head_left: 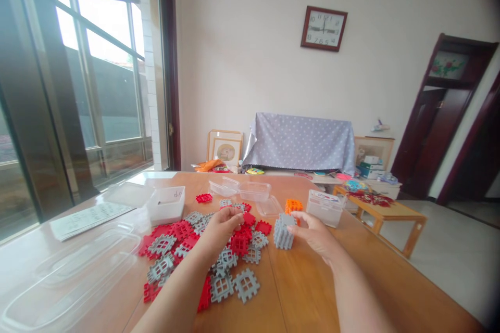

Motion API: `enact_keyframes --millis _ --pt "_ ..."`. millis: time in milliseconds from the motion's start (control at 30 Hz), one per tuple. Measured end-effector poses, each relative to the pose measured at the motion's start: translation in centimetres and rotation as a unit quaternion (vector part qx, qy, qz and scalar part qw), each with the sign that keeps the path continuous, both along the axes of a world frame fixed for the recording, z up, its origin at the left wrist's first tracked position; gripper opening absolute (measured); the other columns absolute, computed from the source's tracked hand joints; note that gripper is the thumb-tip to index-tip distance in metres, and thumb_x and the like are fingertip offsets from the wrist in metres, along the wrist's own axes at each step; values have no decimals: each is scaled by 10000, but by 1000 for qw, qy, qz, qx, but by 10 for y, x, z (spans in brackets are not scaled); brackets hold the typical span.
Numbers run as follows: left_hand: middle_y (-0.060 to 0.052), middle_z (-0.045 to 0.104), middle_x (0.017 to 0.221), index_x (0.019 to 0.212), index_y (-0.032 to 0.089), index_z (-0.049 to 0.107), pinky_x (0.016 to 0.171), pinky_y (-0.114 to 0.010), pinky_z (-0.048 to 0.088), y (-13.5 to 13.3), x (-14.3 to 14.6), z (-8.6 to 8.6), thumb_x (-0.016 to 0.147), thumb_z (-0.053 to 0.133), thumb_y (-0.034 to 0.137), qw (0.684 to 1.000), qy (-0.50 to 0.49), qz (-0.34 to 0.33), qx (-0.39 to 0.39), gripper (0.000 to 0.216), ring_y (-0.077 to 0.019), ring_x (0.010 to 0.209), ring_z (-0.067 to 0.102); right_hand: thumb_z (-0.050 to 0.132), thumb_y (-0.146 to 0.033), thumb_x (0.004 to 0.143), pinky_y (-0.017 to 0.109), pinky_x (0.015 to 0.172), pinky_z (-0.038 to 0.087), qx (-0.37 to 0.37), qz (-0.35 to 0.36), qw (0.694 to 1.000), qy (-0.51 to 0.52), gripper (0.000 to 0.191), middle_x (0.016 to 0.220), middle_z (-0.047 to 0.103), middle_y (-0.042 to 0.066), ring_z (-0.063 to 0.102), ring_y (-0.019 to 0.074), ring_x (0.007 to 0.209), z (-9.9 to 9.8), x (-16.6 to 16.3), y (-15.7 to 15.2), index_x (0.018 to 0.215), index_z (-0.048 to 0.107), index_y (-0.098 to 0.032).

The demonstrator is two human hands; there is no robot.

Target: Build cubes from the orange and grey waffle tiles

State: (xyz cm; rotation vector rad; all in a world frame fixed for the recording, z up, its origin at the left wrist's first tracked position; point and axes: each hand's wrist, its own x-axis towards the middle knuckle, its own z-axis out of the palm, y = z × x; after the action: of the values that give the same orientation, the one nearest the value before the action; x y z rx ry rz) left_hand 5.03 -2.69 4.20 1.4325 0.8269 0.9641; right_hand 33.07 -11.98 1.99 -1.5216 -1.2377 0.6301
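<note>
Over the pile of red and grey interlocking tiles [182, 230] hovers my left hand [221, 226], its fingers curled together. What they pinch, if anything, is hidden; red tiles lie just beneath and beside the fingertips. My right hand [314, 234] grips a neat stack of grey tiles [283, 234] by its right side, thumb and fingers near the top. Right behind that stack stand orange tiles [294, 205], partly covered by the hand and the grey stack. Nearest me, a grey window-shaped tile [247, 285] lies flat at the pile's edge.
A clear lidded box [325, 208] stands to the right on the wooden table [300, 291]. Open clear containers [254, 191] sit at the back, and another box [167, 205] at left. A large clear lid [74, 276] and a printed sheet [91, 221] lie on the left.
</note>
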Motion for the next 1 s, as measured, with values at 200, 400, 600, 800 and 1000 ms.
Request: enact_keyframes --millis 200,400,600,800,1000 --pt "-8 643 763 872 165 616 654 -252 394 -1 1 -1 726 734 466 1000 2 -2 0 355 -131 695 545 796 -425 707 465 1101 403 -17 3 1000 -1 602 1320 664 100 575 317 1266 -8 0 2 1250 656 -206" --pt "-23 671 814 900 168 617 690 -260 417 1 -1 -1 743 719 462 1000 13 2 0 349 -148 750 579 770 -433 742 467 1141 363 -30 1 999 20 602 1400 612 97 521 305 1334 -15 7 7 1287 638 -216" --pt "-44 698 859 917 172 614 710 -275 424 1 -1 -2 761 690 485 1000 25 1 3 357 -168 790 602 703 -384 789 462 1149 350 -32 4 999 31 502 1369 637 106 536 295 1319 -14 5 9 1248 664 -187" --pt "-31 695 839 894 181 619 696 -266 412 0 -1 -1 748 693 504 1000 29 5 8 362 -155 751 584 697 -388 778 452 1127 374 -28 13 999 31 483 1312 677 93 572 298 1276 -16 4 11 1220 687 -193" --pt "-29 683 828 889 183 616 699 -271 417 -2 -1 3 738 698 502 1000 27 5 7 363 -158 749 578 702 -412 763 456 1129 369 -26 8 999 37 504 1307 682 95 580 308 1267 -15 2 12 1217 697 -193"
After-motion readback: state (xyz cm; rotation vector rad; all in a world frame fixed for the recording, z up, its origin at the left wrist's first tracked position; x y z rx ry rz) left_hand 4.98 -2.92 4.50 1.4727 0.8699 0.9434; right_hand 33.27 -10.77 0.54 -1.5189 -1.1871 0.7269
